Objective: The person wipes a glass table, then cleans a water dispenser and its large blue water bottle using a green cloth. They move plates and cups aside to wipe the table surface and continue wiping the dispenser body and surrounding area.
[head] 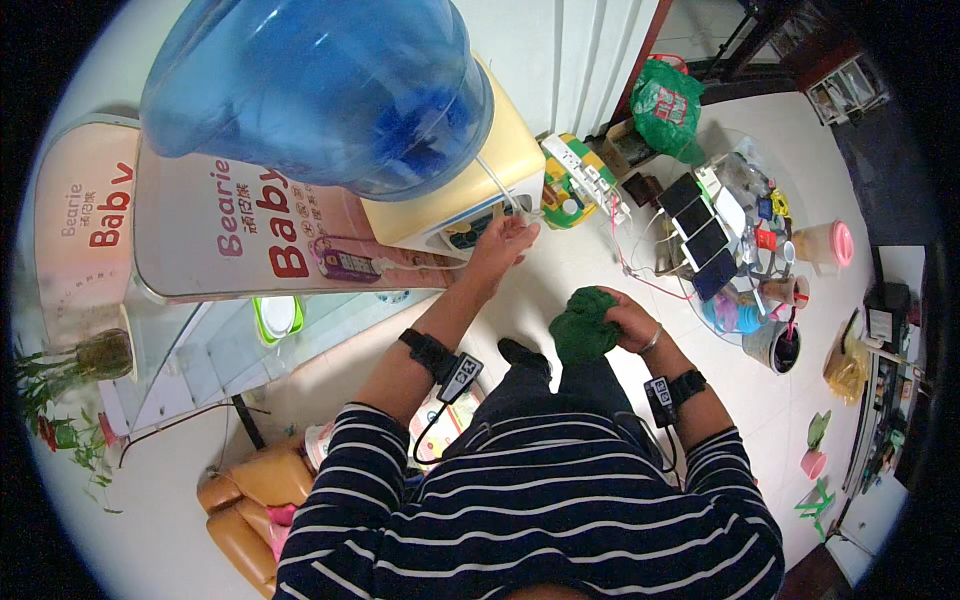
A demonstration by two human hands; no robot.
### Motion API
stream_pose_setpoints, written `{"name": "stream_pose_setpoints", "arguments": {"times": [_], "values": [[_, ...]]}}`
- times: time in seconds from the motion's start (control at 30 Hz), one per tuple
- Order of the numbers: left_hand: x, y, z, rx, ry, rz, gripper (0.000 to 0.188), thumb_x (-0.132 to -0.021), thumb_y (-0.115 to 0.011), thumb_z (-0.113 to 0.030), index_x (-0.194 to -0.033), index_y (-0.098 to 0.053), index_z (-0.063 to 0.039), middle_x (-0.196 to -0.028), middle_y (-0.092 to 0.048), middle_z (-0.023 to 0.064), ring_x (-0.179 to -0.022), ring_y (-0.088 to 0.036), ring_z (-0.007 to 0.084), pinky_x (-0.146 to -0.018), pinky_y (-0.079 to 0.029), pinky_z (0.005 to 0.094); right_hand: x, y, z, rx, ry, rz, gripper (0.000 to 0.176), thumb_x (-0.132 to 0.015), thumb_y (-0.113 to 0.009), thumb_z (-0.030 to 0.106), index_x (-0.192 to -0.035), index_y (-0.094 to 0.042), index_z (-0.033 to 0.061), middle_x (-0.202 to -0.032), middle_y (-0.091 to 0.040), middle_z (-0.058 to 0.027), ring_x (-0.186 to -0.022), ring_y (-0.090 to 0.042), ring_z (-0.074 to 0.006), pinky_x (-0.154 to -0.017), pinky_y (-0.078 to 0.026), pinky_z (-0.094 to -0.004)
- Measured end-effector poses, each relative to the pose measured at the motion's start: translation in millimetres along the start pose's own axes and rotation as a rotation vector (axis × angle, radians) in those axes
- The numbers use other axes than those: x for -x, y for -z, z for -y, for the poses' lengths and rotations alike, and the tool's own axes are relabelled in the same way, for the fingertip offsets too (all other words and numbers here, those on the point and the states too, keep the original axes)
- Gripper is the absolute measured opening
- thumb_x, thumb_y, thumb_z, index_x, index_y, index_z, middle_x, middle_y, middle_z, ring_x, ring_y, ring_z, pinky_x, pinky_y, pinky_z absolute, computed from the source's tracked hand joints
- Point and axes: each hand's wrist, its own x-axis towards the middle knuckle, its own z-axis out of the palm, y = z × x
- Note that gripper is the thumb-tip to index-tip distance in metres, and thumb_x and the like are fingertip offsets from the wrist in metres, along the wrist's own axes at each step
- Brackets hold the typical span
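Note:
My left hand (504, 246) is raised at the front of a cream-coloured water dispenser (517, 146). Its fingers close around a thin white cord (496, 178) that runs down over the dispenser's edge. A large blue water bottle (322, 90) sits on top of the dispenser. In my right hand (636, 324) is a bunched dark green cloth (583, 324), held above the floor in front of my legs. A keypad handset with a purple edge (349, 262) lies left of the dispenser, with a pale cable at its end.
A printed pink-and-white counter (195, 255) carries the dispenser. On the right, a glass table holds several phones (705, 232) with charging cables and cups. A white power strip (581, 176) stands beyond the dispenser. A bin (772, 349) and a brown leather seat (259, 487) are nearby.

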Motion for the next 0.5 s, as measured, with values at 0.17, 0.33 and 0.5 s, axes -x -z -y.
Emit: {"name": "stream_pose_setpoints", "arguments": {"times": [0.17,0.33,0.5], "values": [[-10.7,-13.9,-17.7,0.018,-0.002,-0.174,0.058,-0.082,-0.077,-0.048,-0.111,-0.053,-0.004,-0.098,-0.062,0.0068,-0.077,-0.064,0.0165,-0.063,-0.051,0.0309,-9.7,-19.2,-3.2,-0.096,0.084,-0.032,0.062,-0.077,-0.053,-0.005,-0.139,-0.047,-0.0024,-0.129,-0.061,-0.0153,-0.115,-0.062,-0.0279,-0.102,-0.05,-0.0396],[-28.3,2.2,-8.2,-0.105,-0.003,-0.284,0.046,-0.086,-0.072,-0.044,-0.097,-0.061,-0.001,-0.079,-0.069,0.0093,-0.058,-0.067,0.0196,-0.053,-0.051,0.031,-23.0,-21.7,14.3,-0.15,0.255,-0.163,0.057,-0.083,-0.055,-0.003,-0.139,-0.048,0.0038,-0.127,-0.062,-0.0113,-0.112,-0.063,-0.0277,-0.1,-0.051,-0.0418],[-24.9,42.6,11.9,-0.453,-0.209,-0.305,0.04,-0.088,-0.069,-0.038,-0.087,-0.068,0.002,-0.077,-0.071,0.0141,-0.059,-0.068,0.022,-0.06,-0.053,0.036,-61.0,-41.3,78.0,-0.007,0.463,-0.173,0.052,-0.089,-0.059,0.01,-0.139,-0.048,0.0053,-0.132,-0.059,-0.0097,-0.117,-0.058,-0.0226,-0.105,-0.044,-0.0392]]}}
